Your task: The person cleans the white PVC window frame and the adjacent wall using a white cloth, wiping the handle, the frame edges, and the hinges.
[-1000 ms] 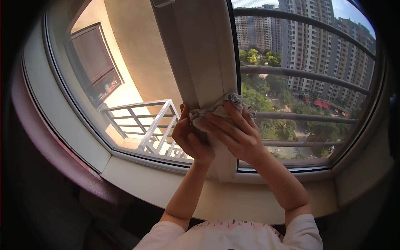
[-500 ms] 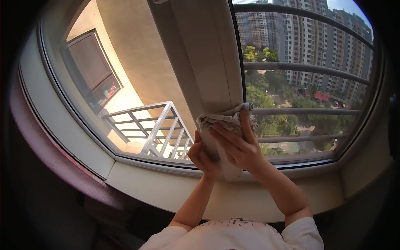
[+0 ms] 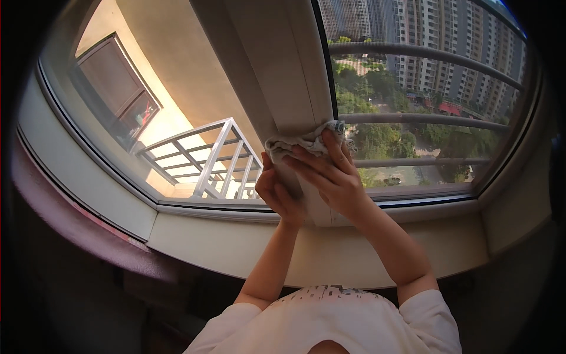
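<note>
My right hand (image 3: 333, 180) presses a crumpled light grey cloth (image 3: 303, 140) against the pale upright window frame (image 3: 289, 76). Its fingers lie over the cloth and hold it to the frame's face, with a bunched end showing by the index finger. Just below the cloth's left end, my left hand (image 3: 280, 192) grips the left edge of the same upright, fingers curled. Part of that grip is hidden behind the hand itself.
A pale sill (image 3: 383, 248) runs below the window. Left is a glass pane with a white metal railing (image 3: 215, 156) outside. On the right, a screened opening has horizontal grey bars (image 3: 413, 118), with trees and tall buildings beyond. A pinkish ledge (image 3: 76, 218) curves along the left.
The view has tilted downward, so the window and both hands sit higher in the picture. Against the frame, the cloth and hands stay at about the same place.
</note>
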`<act>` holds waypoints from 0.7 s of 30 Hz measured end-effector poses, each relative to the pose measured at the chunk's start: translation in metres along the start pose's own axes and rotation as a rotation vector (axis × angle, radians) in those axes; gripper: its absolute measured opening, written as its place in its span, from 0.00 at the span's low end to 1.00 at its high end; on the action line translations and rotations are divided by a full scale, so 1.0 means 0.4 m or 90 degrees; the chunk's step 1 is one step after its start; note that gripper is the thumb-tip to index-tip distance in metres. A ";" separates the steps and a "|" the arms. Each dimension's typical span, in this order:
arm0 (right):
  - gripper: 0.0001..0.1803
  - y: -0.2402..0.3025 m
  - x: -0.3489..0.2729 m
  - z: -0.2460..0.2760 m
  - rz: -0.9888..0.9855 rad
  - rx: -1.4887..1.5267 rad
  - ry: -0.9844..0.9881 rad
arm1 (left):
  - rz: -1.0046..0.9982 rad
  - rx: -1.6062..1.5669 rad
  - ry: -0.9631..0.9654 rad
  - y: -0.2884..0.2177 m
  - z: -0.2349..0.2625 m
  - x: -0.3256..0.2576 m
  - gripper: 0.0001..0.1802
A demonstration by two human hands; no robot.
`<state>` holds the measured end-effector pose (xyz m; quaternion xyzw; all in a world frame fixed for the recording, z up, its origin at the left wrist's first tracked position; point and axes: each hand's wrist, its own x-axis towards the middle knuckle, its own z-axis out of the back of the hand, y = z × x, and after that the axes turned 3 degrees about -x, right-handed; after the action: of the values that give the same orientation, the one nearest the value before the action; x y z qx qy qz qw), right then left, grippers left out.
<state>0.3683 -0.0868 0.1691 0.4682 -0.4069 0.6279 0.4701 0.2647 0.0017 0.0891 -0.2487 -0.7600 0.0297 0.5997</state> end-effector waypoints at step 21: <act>0.21 -0.002 -0.291 0.024 -0.005 0.105 0.162 | 0.007 -0.006 0.032 0.008 -0.001 0.003 0.14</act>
<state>0.3849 -0.1201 0.0585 0.4232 -0.2891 0.7117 0.4804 0.2657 0.0048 0.0894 -0.2563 -0.7434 0.0231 0.6174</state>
